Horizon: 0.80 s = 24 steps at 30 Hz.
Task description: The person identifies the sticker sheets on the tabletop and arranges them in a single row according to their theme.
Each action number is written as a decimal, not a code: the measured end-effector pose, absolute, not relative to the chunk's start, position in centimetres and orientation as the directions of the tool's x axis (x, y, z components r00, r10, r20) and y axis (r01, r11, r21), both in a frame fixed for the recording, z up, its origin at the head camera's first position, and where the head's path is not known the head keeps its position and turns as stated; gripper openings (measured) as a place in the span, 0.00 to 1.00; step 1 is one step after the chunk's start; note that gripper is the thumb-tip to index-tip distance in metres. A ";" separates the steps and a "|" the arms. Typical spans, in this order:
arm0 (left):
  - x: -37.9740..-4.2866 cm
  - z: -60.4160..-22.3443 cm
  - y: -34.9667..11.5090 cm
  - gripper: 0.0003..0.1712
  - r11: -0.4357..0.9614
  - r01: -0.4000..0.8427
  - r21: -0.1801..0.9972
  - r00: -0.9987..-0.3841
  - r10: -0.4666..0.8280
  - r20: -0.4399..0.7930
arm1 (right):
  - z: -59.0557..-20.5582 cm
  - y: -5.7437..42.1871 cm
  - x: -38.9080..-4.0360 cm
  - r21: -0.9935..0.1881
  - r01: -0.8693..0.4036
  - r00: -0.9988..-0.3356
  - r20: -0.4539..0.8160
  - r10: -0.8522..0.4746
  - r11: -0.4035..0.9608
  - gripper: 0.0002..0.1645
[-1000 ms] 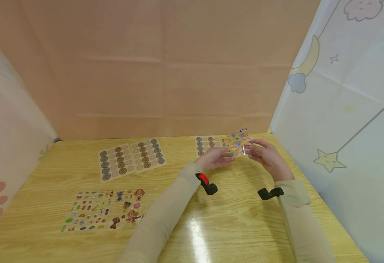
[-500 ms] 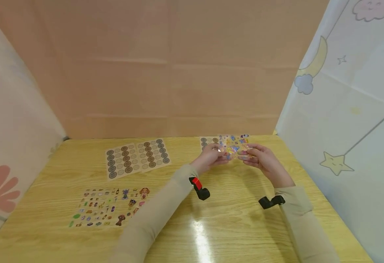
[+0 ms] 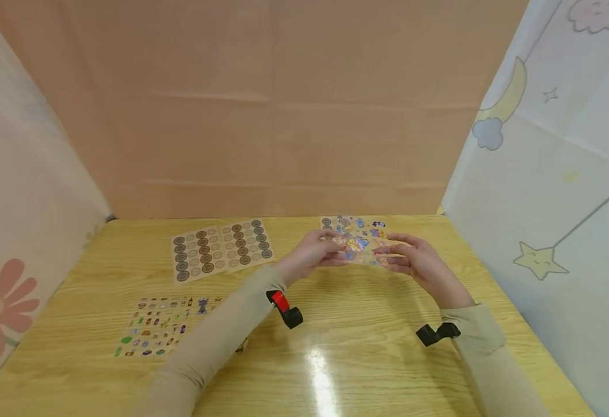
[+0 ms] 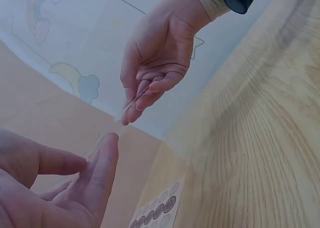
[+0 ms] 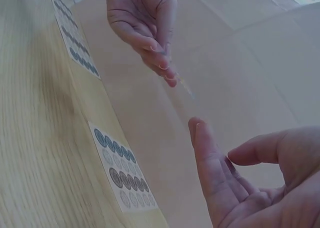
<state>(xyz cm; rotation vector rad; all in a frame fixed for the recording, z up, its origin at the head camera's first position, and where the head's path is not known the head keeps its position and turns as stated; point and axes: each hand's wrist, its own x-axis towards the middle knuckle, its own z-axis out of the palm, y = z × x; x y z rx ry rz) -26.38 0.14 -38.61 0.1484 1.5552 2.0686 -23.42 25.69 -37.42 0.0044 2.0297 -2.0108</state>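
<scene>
A clear sticker sheet [image 3: 358, 243] with small blue, yellow and pink cartoon figures is stretched between both hands above the far right part of the table. My left hand [image 3: 312, 252] pinches its left edge between thumb and fingers. At the opposite edge, my right hand [image 3: 421, 263] pinches it the same way. From the left wrist view, the left hand [image 4: 65, 183] is close and the right hand [image 4: 160, 63] faces it. Seen edge-on in the right wrist view, the sheet is a faint line between the left hand [image 5: 145, 25] and the right hand [image 5: 260, 183].
Behind the held sheet lies a sheet of round stickers [image 5: 125, 168], partly covered in the head view. Two similar sheets [image 3: 221, 249] lie side by side at the back left. A clear cartoon sticker sheet [image 3: 153, 327] lies at front left, partly under my left forearm. Cloth walls enclose the table [image 3: 367, 359].
Both hands and the sheet have shifted left over the table, and the sheet looks less tilted. My left forearm now covers more of the front-left cartoon sticker sheet. The head view has turned slightly left.
</scene>
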 end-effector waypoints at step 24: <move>-21.9 -37.7 -8.8 0.25 -0.069 -0.258 0.964 -0.855 0.480 -0.195 | -36.5 19.0 -20.7 -0.977 0.196 -0.928 -0.213 -0.305 0.086 0.32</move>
